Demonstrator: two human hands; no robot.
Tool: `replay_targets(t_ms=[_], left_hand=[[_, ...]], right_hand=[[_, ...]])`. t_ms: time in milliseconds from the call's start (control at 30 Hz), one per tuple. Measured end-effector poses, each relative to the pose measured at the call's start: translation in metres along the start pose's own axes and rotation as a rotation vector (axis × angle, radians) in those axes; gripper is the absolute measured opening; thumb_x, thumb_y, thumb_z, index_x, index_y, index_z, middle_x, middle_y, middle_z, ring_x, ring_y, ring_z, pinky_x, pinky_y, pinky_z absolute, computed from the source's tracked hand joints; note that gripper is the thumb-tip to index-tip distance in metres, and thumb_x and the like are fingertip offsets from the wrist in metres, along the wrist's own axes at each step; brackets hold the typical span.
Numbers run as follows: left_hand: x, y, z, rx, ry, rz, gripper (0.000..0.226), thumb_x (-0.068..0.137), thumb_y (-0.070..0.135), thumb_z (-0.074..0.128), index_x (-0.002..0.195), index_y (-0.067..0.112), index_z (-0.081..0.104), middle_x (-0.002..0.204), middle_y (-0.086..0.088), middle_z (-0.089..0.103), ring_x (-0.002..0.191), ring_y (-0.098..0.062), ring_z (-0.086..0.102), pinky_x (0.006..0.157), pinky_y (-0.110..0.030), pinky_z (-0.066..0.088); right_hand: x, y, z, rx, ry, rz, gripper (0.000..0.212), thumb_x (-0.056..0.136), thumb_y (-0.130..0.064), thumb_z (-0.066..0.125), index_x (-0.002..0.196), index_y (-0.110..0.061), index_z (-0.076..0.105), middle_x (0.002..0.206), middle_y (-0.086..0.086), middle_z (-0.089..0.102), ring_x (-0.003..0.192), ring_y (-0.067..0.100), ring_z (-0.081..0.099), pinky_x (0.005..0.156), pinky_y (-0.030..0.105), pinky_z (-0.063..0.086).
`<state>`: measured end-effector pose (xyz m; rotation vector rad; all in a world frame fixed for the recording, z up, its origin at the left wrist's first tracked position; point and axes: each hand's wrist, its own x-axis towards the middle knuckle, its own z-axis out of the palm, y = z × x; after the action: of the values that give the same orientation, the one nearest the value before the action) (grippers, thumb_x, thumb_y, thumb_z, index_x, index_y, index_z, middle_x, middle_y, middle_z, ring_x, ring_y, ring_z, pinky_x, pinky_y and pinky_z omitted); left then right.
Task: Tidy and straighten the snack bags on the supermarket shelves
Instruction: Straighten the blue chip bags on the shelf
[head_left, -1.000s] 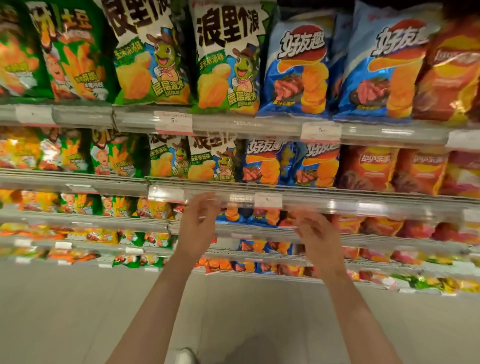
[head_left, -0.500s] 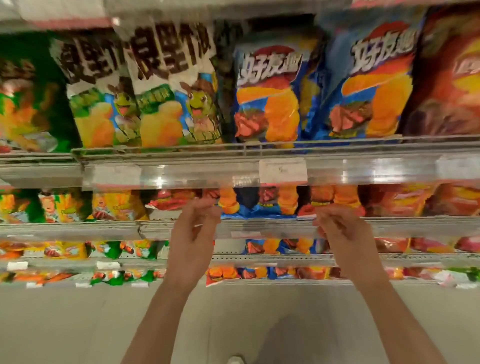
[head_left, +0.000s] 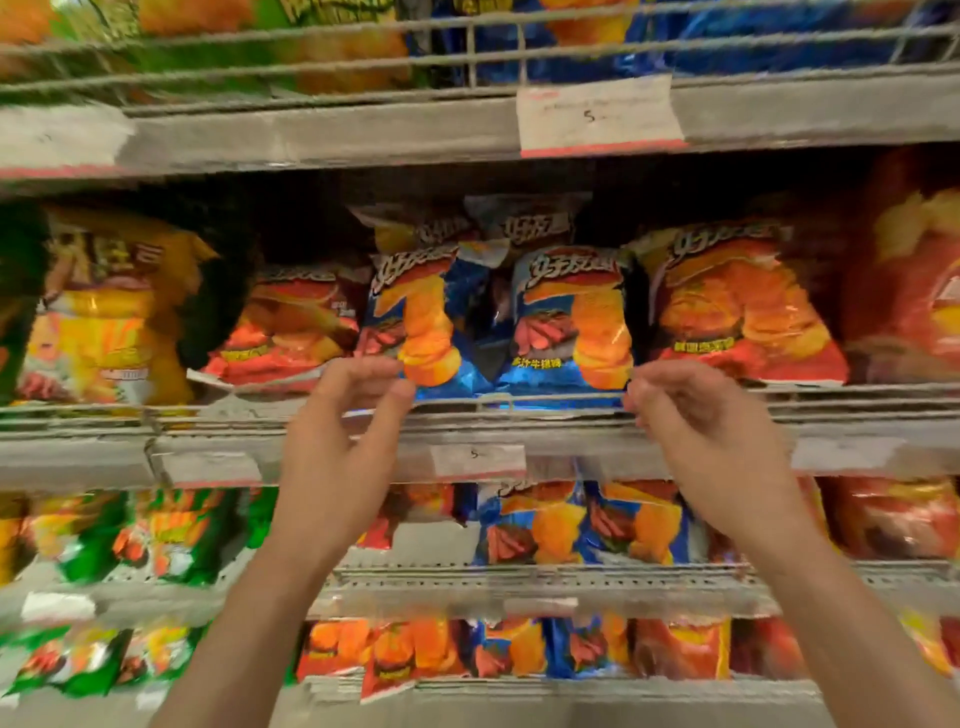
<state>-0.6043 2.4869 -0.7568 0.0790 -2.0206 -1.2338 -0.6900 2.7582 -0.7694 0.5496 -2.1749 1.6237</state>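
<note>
Middle shelf: a grey metal supermarket shelf (head_left: 831, 441) with a wire front rail and a clear plastic price strip is seen at hand height; glossy, crinkled foil snack bags are stood along it.
Blue bags: two shiny blue foil snack bags printed with orange crisps, the left blue bag (head_left: 415, 322) and the right blue bag (head_left: 571, 322), are leaned side by side at the middle of this shelf, with further bags of the same kind tucked behind them.
Neighbours: a red-orange foil bag (head_left: 291, 332) is slumped just left of the blue pair, a puffed orange foil bag (head_left: 737, 312) is stood just right, and a yellow foil bag (head_left: 109, 322) is set farther left.
Left hand (head_left: 337, 447): it is raised to the lower left corner of the left blue bag; the fingers (head_left: 358, 371) are curled with thumb close, and whether the bag's edge is pinched cannot be told through the blur.
Right hand (head_left: 711, 431): it is raised to the lower right corner of the right blue bag; the fingers (head_left: 654, 387) are curled together, and an actual grip cannot be told.
Price tag: a white paper label (head_left: 597, 114) with a red lower edge is clipped to the shelf above.
Lower shelves: smaller green, blue and orange foil bags are held in rows.
</note>
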Motion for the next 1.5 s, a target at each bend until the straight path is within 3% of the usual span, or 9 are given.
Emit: replay_targets(t_ms=[133,267,467,600,767,967,1133,1300,1500], left_hand=[[-0.002,-0.014,0.002,0.14,0.027,0.107,0.016,0.099,0.026,0.066,0.102,0.041,0.061,0.099,0.022,0.069,0.099,0.013,0.06,0.08,-0.001,0.04],[0.0,-0.02,0.001,0.213,0.05,0.135,0.012,0.097,0.031,0.065,0.109,0.033,0.064,0.106,0.017,0.068,0.102,0.002,0.06,0.09,-0.019,0.044],[0.007,0.001,0.02,0.301,-0.029,0.213,0.02,0.097,0.034,0.062,0.115,0.027,0.065,0.109,0.016,0.065,0.103,-0.002,0.057,0.09,-0.027,0.045],[0.022,0.018,0.044,0.43,-0.069,0.263,0.024,0.097,0.028,0.065,0.12,0.022,0.065,0.115,0.006,0.062,0.11,-0.013,0.054,0.094,-0.028,0.041],[0.035,0.025,0.062,0.639,-0.056,0.335,0.035,0.089,0.027,0.076,0.122,0.016,0.07,0.134,-0.012,0.057,0.128,-0.034,0.045,0.103,-0.043,0.039],[0.05,0.004,0.053,0.749,-0.129,0.18,0.06,0.096,0.039,0.065,0.151,0.024,0.046,0.161,-0.015,0.032,0.146,-0.037,0.03,0.116,-0.051,0.032],[0.052,-0.005,0.06,0.789,-0.198,0.166,0.08,0.101,0.048,0.051,0.164,0.025,0.007,0.163,-0.005,0.037,0.148,-0.03,0.034,0.119,-0.05,0.03],[0.056,-0.004,0.062,0.908,-0.265,0.123,0.072,0.104,0.056,0.035,0.164,0.026,0.008,0.172,0.001,0.014,0.155,-0.026,0.015,0.123,-0.047,0.016],[0.054,-0.007,0.066,0.941,-0.265,0.103,0.07,0.103,0.061,0.024,0.164,0.031,0.006,0.172,0.003,0.01,0.157,-0.023,0.009,0.124,-0.046,0.01]], right_hand=[[0.001,0.007,0.003,-0.032,0.008,-0.06,0.005,0.097,-0.037,0.066,0.101,-0.036,0.069,0.095,-0.018,0.074,0.087,0.003,0.071,0.076,0.017,0.053],[0.002,0.008,0.002,-0.101,-0.008,-0.116,0.006,0.097,-0.037,0.065,0.102,-0.036,0.067,0.092,-0.018,0.072,0.088,-0.001,0.066,0.073,0.009,0.049],[0.015,0.001,-0.012,-0.254,0.074,-0.165,0.006,0.098,-0.029,0.064,0.104,-0.03,0.067,0.093,-0.013,0.068,0.084,0.004,0.064,0.074,0.024,0.052],[0.03,0.0,-0.033,-0.578,0.282,-0.304,0.016,0.095,-0.024,0.068,0.105,-0.013,0.072,0.109,0.005,0.062,0.108,0.027,0.055,0.092,0.037,0.042],[0.045,0.004,-0.046,-0.737,0.309,-0.142,0.069,0.089,-0.052,0.07,0.139,-0.007,0.055,0.153,0.021,0.043,0.143,0.041,0.035,0.115,0.056,0.033],[0.056,0.016,-0.04,-0.751,0.206,0.105,0.117,0.073,-0.085,0.056,0.159,-0.015,0.019,0.162,0.02,0.027,0.148,0.042,0.028,0.114,0.059,0.031],[0.06,0.02,-0.042,-0.732,0.191,0.123,0.115,0.074,-0.082,0.062,0.158,-0.016,0.019,0.154,0.02,0.036,0.139,0.043,0.04,0.109,0.059,0.038],[0.062,0.018,-0.043,-0.666,0.206,0.127,0.112,0.073,-0.074,0.072,0.156,-0.016,0.024,0.151,0.019,0.039,0.139,0.042,0.041,0.109,0.059,0.038],[0.064,0.01,-0.047,-0.511,0.224,0.14,0.111,0.072,-0.068,0.078,0.156,-0.018,0.026,0.149,0.017,0.041,0.138,0.04,0.043,0.111,0.059,0.039]])
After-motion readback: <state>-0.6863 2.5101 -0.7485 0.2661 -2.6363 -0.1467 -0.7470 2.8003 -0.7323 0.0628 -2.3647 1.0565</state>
